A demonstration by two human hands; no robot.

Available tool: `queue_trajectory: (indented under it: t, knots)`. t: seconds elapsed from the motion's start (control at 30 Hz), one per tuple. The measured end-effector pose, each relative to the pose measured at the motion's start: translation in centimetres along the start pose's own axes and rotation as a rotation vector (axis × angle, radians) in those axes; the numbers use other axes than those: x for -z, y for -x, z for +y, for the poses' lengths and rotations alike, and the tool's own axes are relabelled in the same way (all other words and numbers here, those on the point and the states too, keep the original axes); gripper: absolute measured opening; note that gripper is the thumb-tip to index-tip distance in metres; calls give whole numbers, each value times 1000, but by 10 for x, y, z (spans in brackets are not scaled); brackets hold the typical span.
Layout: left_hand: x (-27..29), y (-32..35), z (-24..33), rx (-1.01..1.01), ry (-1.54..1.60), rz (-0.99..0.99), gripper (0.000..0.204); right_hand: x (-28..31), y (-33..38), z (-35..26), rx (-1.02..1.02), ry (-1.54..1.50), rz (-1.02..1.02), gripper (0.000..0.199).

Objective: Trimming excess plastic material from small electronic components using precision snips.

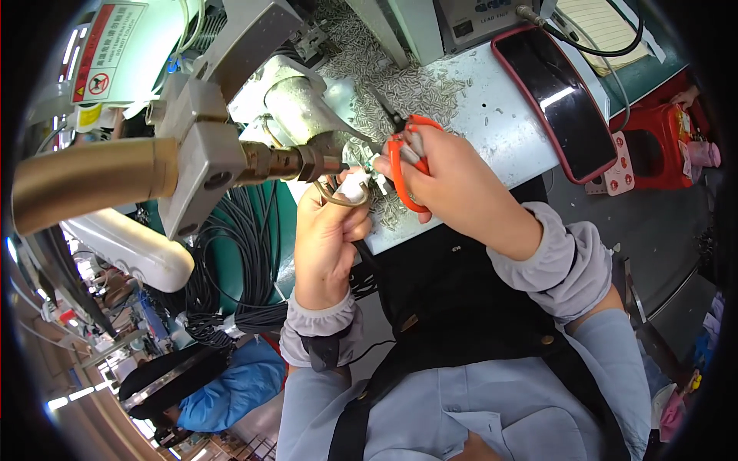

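My right hand is closed round a pair of orange-handled scissors, whose dark blades point away from me. Its fingertips also meet a small cluster of white and green wire ends. Facing it, my left hand is closed, thumb and fingers pinched on the white part of that same piece, just under a metal nozzle. A curved tan tube or hook passes in front of the left fingertips and partly hides them. Exactly what lies inside the left fingers is hard to make out.
Small metallic pieces litter the metal worktop. A red-cased phone lies at right. Black cable coils rest left on a green surface. A thick brass-coloured tube and clamp block jut in from the left. Someone in blue sits lower left.
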State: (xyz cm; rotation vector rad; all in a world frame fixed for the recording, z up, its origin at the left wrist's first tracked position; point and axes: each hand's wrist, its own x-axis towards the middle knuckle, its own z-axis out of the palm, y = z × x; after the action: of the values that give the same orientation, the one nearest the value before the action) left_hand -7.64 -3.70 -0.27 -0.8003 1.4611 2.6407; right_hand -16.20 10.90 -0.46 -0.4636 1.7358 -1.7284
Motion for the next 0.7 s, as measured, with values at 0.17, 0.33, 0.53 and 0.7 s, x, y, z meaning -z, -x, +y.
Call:
queue_trajectory:
  t: [0.17, 0.33, 0.53, 0.7]
  knots:
    - [6, -3, 5, 37, 3, -12, 17, 1, -10, 4, -52, -25, -70, 14]
    - [7, -2, 6, 41, 22, -20, 21, 1, -13, 15, 69, 71, -33, 13]
    - [9, -1, 4, 29, 65, -3, 23, 0, -14, 13, 37, 18, -53, 11]
    - [8, 0, 6, 30, 20, -4, 20, -2, -11, 13, 30, -13, -40, 11]
